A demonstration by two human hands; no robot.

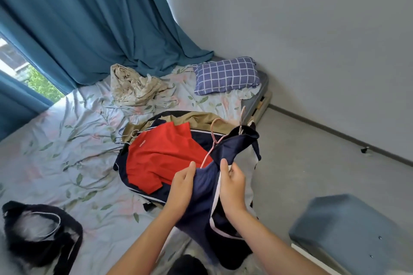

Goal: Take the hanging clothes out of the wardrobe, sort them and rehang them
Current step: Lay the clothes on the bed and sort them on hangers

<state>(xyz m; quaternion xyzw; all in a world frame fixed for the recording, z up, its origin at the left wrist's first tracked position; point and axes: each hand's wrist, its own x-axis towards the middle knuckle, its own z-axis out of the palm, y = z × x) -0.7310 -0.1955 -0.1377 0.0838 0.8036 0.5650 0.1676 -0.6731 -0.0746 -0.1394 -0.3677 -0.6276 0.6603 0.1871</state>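
Left hand point(182, 182) and right hand point(232, 183): each pinches the navy garment point(201, 187), held up over the near edge of the bed point(67, 163). Judged light, limp, slightly slick; best taken at the shoulders by its pink hanger point(209, 155). Beyond: red shirt point(161, 156) atop the clothes pile; farther, checked pillow point(226, 74).

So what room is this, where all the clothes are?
Most likely a bedroom: a bed with a floral sheet, a checked pillow by the wall, and teal curtains over a window. Both hands hold a navy garment.
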